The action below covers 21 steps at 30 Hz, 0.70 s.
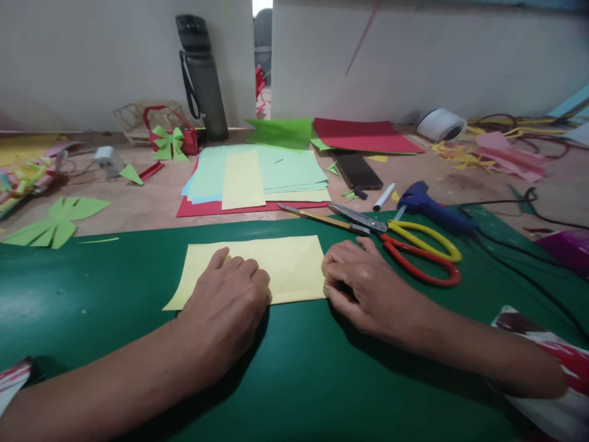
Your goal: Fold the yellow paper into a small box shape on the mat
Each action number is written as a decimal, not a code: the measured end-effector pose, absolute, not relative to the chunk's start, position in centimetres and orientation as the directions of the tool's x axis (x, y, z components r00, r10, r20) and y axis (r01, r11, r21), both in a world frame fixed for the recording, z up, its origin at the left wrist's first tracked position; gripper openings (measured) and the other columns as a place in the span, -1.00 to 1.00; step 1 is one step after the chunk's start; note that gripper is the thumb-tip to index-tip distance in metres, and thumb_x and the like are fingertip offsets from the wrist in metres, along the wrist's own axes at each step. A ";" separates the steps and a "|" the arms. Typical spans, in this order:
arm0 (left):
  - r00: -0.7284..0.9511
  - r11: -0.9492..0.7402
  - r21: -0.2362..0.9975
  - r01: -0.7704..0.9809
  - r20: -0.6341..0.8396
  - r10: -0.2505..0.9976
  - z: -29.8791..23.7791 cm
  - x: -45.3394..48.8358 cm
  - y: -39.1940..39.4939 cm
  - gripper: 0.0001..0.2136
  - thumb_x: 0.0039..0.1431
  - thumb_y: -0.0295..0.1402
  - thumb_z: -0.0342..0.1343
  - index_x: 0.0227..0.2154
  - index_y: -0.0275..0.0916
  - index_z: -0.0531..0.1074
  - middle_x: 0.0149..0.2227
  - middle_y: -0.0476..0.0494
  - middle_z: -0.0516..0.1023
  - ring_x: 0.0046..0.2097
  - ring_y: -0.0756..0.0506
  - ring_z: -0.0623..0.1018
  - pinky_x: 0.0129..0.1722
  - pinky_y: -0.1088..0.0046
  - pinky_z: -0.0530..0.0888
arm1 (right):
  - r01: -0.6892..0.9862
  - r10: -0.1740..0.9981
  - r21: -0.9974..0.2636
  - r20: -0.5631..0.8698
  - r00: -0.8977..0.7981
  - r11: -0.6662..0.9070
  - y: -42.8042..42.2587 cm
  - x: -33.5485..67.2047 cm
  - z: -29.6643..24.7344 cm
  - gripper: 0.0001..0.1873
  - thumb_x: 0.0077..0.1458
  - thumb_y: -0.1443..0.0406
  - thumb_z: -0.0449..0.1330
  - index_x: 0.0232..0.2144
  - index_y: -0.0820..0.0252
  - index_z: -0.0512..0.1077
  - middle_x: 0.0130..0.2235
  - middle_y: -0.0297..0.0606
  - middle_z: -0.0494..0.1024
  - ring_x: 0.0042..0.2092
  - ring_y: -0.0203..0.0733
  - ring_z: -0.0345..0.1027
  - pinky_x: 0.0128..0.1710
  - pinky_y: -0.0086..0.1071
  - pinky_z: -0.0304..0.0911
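A pale yellow sheet of paper [294,267] lies lengthwise on the green mat, its left corner lifting slightly. My left hand [230,288] rests over its front left part, fingers curled down at the near edge and their tips hidden under the knuckles. At the right end, my right hand [363,285] pinches the paper's short edge between thumb and bent fingers. Just behind my right hand lie scissors [391,230] with one red and one yellow handle. A yellow craft knife [324,219] sits beside their blades.
Behind the green mat [294,380] is a stack of coloured paper [285,172]. A blue glue gun [432,209] with a black cable lies at right, near a marker [384,196] and a phone [356,170]. A dark bottle [207,92] stands by the wall; green paper cut-outs [59,221] lie left.
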<state>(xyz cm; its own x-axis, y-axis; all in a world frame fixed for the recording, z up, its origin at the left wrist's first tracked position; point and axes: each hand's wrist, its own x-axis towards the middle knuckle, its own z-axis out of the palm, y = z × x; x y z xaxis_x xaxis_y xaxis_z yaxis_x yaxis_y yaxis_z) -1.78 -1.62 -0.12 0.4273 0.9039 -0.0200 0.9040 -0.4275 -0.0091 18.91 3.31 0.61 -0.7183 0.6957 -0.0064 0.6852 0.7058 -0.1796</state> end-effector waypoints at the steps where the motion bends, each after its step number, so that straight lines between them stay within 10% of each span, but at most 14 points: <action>1: 0.427 -0.427 -0.007 0.904 -0.018 0.904 -0.1 -1.8 -1.6 -0.78 0.13 -0.53 -0.15 -0.55 -0.29 0.34 -0.50 -0.11 0.38 -0.42 -0.07 0.34 -0.15 0.14 0.24 | 0.687 0.696 -0.175 -0.009 -0.718 0.706 3.3 18.9 0.7 -0.80 0.03 0.43 0.00 -0.61 0.22 0.18 -0.41 -0.27 0.31 -0.29 -0.20 0.13 -0.21 -0.23 -0.05; 13: 0.424 -0.424 0.020 0.905 0.008 0.906 -0.3 -1.9 -1.7 -0.78 0.15 -0.52 -0.19 -0.52 -0.27 0.30 -0.51 -0.10 0.36 -0.45 -0.07 0.30 -0.26 0.21 0.28 | 0.685 0.692 -0.145 -0.006 -0.722 0.714 3.1 19.0 0.7 -0.82 0.03 0.43 0.00 -0.59 0.22 0.23 -0.40 -0.25 0.34 -0.29 -0.18 0.16 -0.29 -0.28 -0.04; 21: 0.522 -0.516 -0.088 0.852 0.087 0.848 -0.4 -2.7 -3.0 -0.78 0.19 -0.54 -0.15 -0.25 -0.15 0.34 -0.43 -0.01 0.37 -0.37 -0.05 0.35 0.09 -0.11 0.01 | 0.543 0.525 0.065 0.182 -0.831 0.837 2.1 19.2 0.3 -0.57 0.11 0.49 -0.07 -0.07 -0.01 0.34 -0.27 -0.21 0.39 -0.14 -0.07 0.20 -0.05 0.12 -0.15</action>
